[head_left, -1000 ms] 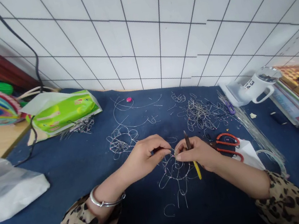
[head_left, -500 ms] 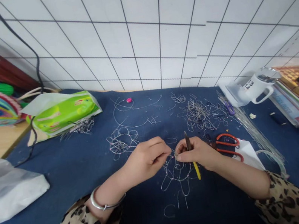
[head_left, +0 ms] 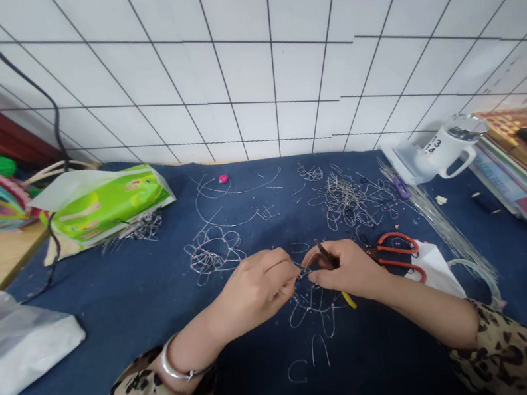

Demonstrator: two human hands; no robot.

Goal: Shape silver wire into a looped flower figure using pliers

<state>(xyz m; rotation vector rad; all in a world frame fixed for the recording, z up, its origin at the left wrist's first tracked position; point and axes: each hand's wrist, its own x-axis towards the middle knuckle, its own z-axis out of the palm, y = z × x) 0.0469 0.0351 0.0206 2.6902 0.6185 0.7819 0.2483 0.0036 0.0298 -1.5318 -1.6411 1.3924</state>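
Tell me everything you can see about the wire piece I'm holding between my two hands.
The wire piece is thin, bare, silvery metal wire bent into several rounded loops, rather like petals, joined near the top. That top is pinched between the fingertips of the left hand and the right hand, which also grips a yellow-handled tool. The loops spread below the hands, toward the person, on or just above the blue cloth; which of the two cannot be told.

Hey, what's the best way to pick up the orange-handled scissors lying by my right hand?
Take the orange-handled scissors by their two handle loops, coming from the right: the loops lie flat and open on the cloth, pointing right, while the blade end runs under the right hand.
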